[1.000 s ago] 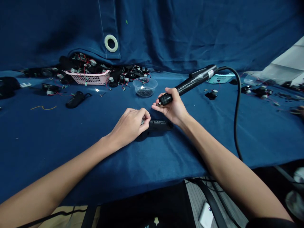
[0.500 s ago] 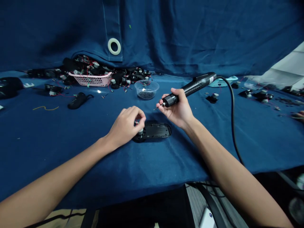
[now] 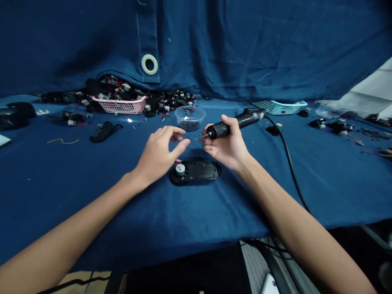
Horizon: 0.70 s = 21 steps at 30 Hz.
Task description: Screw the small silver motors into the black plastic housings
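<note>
My right hand (image 3: 228,145) is wrapped round a black corded electric screwdriver (image 3: 237,123), whose thin bit points left. Above the left end of a black oblong plastic housing (image 3: 202,170), my left hand (image 3: 161,153) hovers with thumb and fingers apart and nothing visible between them. The housing lies flat on the blue cloth, hollow side up. In its rounded left end sits a small silver motor (image 3: 180,169) with red wires. Just beyond both hands stands a clear plastic bowl (image 3: 190,118) with many small dark pieces, apparently screws, in its bottom.
A pink basket (image 3: 119,107) heaped with wired black parts stands at the back left, with more parts spilling around it. Back right is a light blue basket (image 3: 281,108). A loose black part (image 3: 104,132) and a yellow strand (image 3: 63,141) lie left. The screwdriver's cord (image 3: 288,159) trails right.
My left hand has lifted off the motor and opened, leaving the motor uncovered in the housing. The screwdriver has tilted closer to level, its bit shifting slightly left.
</note>
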### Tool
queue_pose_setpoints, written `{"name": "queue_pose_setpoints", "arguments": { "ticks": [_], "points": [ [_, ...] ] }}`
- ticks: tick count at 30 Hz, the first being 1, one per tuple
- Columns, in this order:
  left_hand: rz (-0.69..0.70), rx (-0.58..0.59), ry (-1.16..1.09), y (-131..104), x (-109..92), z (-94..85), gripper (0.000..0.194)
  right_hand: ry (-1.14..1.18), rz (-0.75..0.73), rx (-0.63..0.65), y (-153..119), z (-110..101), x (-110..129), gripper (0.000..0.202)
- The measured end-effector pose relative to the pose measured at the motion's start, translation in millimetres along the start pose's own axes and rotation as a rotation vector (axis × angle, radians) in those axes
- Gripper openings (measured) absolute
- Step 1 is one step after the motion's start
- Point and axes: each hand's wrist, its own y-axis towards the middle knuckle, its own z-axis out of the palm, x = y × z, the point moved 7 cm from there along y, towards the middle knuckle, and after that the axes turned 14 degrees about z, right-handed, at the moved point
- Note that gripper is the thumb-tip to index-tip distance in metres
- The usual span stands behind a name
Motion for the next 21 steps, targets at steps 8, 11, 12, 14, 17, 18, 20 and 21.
{"name": "queue_pose_setpoints", "arguments": {
  "ticks": [8, 11, 12, 14, 17, 18, 20, 21],
  "points": [
    [0.12, -0.201, -0.066, -1, -44, -8.9, 0.008, -0.007, 0.039, 0.074, -3, 18, -11, 0.04],
    [0.157, -0.239, 0.016, -2, -47, -13.2, 0.003, -0.022, 0.049, 0.095, -4, 22, -14, 0.04],
    [0.174, -0.253, 0.038, -3, -48, -14.6, 0.003, -0.026, 0.054, 0.095, -4, 23, -15, 0.04],
    [0.201, -0.276, 0.079, -4, -52, -16.8, 0.006, -0.031, 0.069, 0.092, -5, 25, -17, 0.04],
    [0.211, -0.292, 0.131, -5, -55, -18.4, 0.009, -0.037, 0.088, 0.101, -6, 28, -19, 0.04],
    [0.211, -0.29, 0.143, -6, -56, -18.3, 0.01, -0.04, 0.09, 0.104, -7, 29, -20, 0.04],
    [0.219, -0.285, 0.157, -7, -56, -17.4, 0.011, -0.045, 0.086, 0.098, -7, 30, -21, 0.041],
    [0.224, -0.282, 0.159, -8, -56, -16.6, 0.011, -0.048, 0.081, 0.089, -6, 29, -21, 0.04]
  ]
}}
